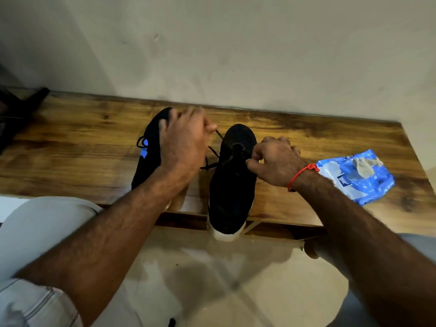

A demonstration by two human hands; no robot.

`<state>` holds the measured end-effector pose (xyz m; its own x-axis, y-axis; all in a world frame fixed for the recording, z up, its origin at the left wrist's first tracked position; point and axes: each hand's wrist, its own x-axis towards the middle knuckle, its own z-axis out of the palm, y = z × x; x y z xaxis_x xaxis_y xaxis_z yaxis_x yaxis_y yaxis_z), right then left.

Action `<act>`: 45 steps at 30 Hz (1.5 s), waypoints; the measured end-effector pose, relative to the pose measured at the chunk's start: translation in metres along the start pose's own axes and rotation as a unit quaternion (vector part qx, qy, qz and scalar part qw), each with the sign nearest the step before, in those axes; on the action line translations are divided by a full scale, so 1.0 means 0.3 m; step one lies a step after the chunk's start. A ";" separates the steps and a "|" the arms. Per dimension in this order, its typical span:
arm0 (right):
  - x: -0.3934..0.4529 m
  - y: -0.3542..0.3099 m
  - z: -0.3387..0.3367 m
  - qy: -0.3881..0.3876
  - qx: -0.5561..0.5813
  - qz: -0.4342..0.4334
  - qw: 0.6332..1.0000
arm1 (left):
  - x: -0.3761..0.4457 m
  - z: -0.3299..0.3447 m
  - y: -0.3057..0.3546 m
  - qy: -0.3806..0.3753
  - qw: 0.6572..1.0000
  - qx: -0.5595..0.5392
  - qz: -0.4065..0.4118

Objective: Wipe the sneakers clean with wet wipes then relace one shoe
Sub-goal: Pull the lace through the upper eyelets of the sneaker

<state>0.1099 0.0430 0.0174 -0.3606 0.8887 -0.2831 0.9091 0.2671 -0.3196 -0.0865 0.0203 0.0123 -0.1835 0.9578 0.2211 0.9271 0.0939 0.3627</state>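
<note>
— What do the hands hold now?

— I see the left hand [182,140] raised over the gap between the two shoes. Its thumb and forefinger are closed in a pinch on the end of the black lace [213,151], and the other fingers are curled. The lace runs down from this pinch to the eyelets of the right sneaker [232,182]. The right hand [273,160] rests at the right side of this sneaker, and its thumb and forefinger pinch something small at the eyelet row; I believe it is the lace, but it is hidden by the fingers. A red thread bracelet [303,173] is around that wrist.

— And where do the shoes stand?

— Both are on the wooden bench [82,147], near the middle. The right sneaker is black knit with a thick white sole, and its heel hangs over the front edge. The left sneaker [151,147] is just beside it, black with blue patches, half covered by my left arm.

— The wipes?

— The wet wipes pack [361,178], shiny blue plastic, lies near the right end of the bench, with a crumpled grey used wipe [364,167] on top.
</note>
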 end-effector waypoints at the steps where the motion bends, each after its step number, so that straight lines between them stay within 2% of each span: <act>1: -0.001 0.000 0.000 0.002 0.004 -0.001 1.000 | 0.010 -0.006 -0.017 0.020 1.000 0.008 -0.017; 3: -0.002 -0.001 0.004 0.005 0.006 -0.006 1.000 | 0.006 -0.004 -0.019 0.015 1.000 0.002 0.000; 5: -0.001 -0.005 0.006 0.003 0.003 -0.011 1.000 | -0.032 0.013 0.018 -0.054 0.996 -0.015 0.065; 7: 0.001 -0.009 0.004 0.004 -0.001 -0.012 1.000 | -0.078 0.046 0.045 -0.130 0.981 0.041 0.138; 9: 0.002 -0.012 0.004 0.005 -0.004 -0.013 1.000 | -0.099 0.065 0.045 -0.149 0.969 0.102 0.167; 14: 0.002 0.002 0.007 0.006 -0.015 0.001 1.000 | -0.049 0.008 0.055 -0.123 0.985 0.054 0.105; 18: 0.004 0.005 0.009 0.011 -0.007 -0.003 1.000 | 0.011 -0.051 -0.023 -0.016 1.000 0.006 -0.026; 20: 0.002 0.006 0.008 0.013 -0.004 -0.007 1.000 | 0.020 -0.050 -0.054 0.012 0.998 0.027 -0.052; 22: 0.003 0.003 0.009 0.011 0.003 -0.013 1.000 | 0.000 -0.032 -0.038 -0.008 0.999 0.040 -0.010; 25: 0.007 -0.003 0.011 0.009 0.005 -0.012 1.000 | -0.073 0.035 0.028 -0.123 0.982 0.089 0.113; 26: 0.008 -0.005 0.011 0.010 0.002 -0.010 1.000 | -0.095 0.057 0.041 -0.140 0.971 0.121 0.149; 28: 0.009 -0.006 0.011 0.012 -0.004 -0.008 1.000 | -0.105 0.063 0.050 -0.124 0.966 0.146 0.176; 30: 0.007 -0.002 0.011 0.014 -0.012 -0.002 1.000 | -0.084 0.047 0.050 -0.105 0.971 0.137 0.165; 33: 0.006 0.005 0.014 0.012 -0.013 0.006 1.000 | -0.046 0.016 0.049 -0.114 0.970 0.146 0.159; 36: 0.007 0.007 0.013 0.013 -0.007 0.009 1.000 | -0.022 -0.013 0.027 -0.081 0.977 0.131 0.145; 39: 0.007 0.010 0.012 0.016 0.000 0.009 1.000 | 0.011 -0.052 -0.023 0.012 0.995 0.077 0.058; 42: 0.007 0.010 0.014 0.019 0.000 0.005 1.000 | 0.045 -0.079 -0.081 0.102 0.993 0.040 -0.034; 43: 0.008 0.011 0.015 0.020 0.003 0.003 1.000 | 0.047 -0.077 -0.083 0.096 0.994 0.041 -0.043; 45: 0.010 0.008 0.016 0.018 0.008 -0.002 1.000 | 0.026 -0.057 -0.053 0.022 0.998 0.038 -0.035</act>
<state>0.1101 0.0446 0.0113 -0.3558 0.9008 -0.2491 0.9043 0.2646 -0.3349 -0.1083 0.0215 0.0238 -0.2613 0.9356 0.2373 0.9332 0.1820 0.3100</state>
